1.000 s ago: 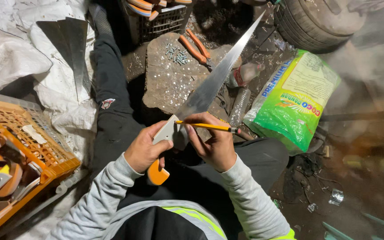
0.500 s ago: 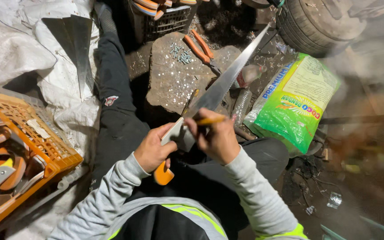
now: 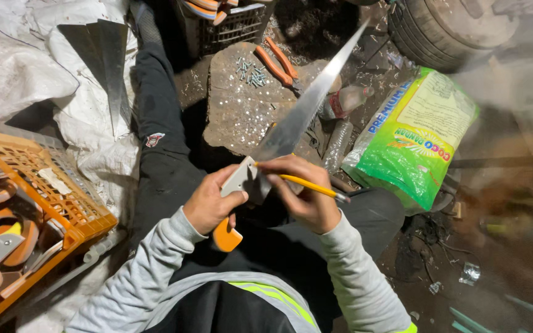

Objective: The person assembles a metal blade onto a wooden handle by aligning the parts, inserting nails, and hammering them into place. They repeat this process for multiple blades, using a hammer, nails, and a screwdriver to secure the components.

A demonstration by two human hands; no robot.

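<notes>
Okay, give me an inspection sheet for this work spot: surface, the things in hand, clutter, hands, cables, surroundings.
Surface: stone slab strewn with small screws.
Things in hand: saw blade with orange handle; yellow pencil.
Clutter: orange pliers, plastic bottle, green bag.
Hands: left hand grips the blade's base; right hand holds the pencil against it.
Cables: nothing seen.
Surroundings: orange crate of handles, tyre, white sacking.
</notes>
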